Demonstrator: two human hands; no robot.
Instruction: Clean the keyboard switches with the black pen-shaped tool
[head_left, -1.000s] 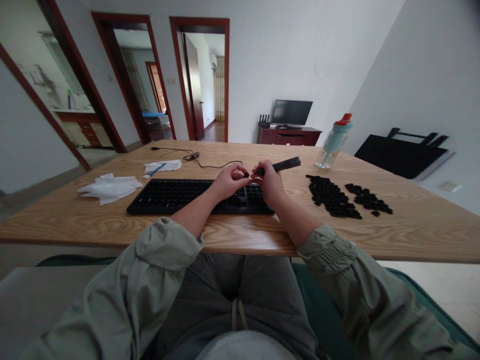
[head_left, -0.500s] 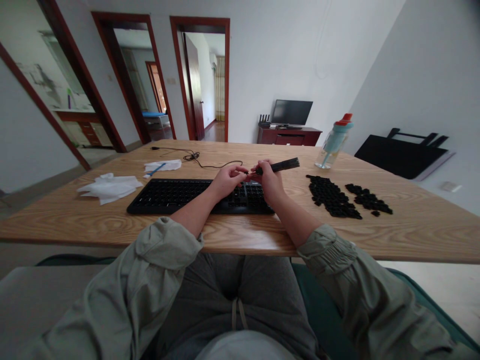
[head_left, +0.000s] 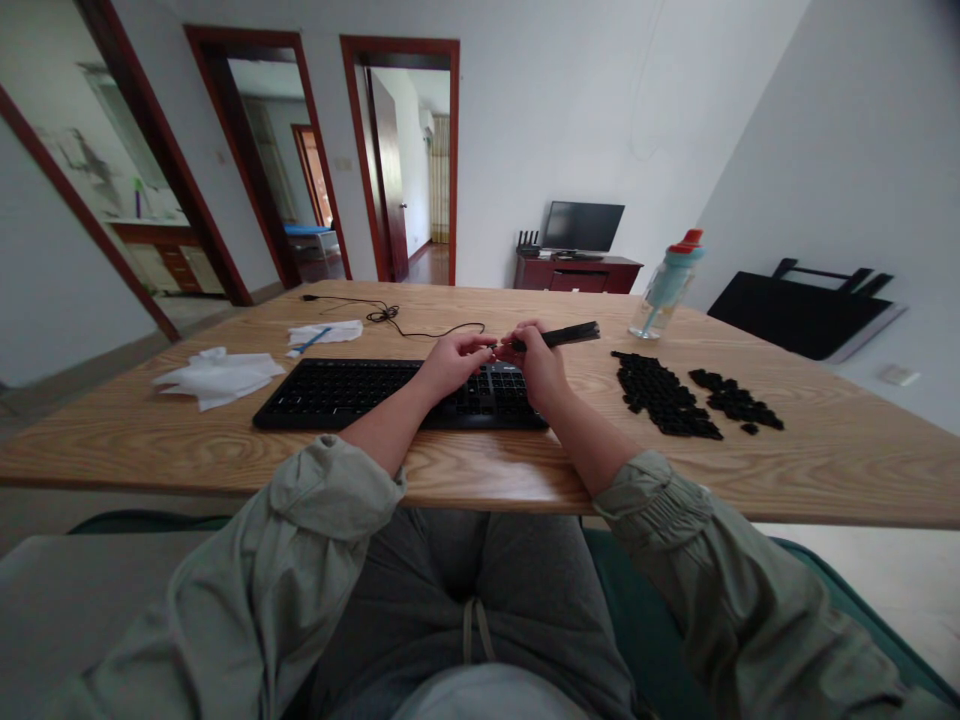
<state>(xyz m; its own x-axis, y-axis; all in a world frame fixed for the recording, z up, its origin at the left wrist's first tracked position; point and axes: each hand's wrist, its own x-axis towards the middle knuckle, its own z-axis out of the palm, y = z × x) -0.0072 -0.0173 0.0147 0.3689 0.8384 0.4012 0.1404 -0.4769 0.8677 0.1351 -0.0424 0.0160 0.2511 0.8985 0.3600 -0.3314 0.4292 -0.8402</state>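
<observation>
We hold both hands together above the right end of the keyboard (head_left: 360,392). Our right hand (head_left: 538,366) has its fingers closed round a black brush (head_left: 564,335), which points right, raised off the surface (head_left: 465,470). Our left hand (head_left: 450,363) pinches something small at the brush's near end; what it is, we cannot tell. Loose keycaps (head_left: 664,392) lie in two patches to the right, a bottle (head_left: 664,285) beyond them, and tissues (head_left: 217,375) to the left.

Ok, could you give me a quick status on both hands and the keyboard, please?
Left hand pinching something small, too small to tell. Right hand gripping black tool. Both over keyboard. Loose keycaps piled right, clear of hands.
</observation>
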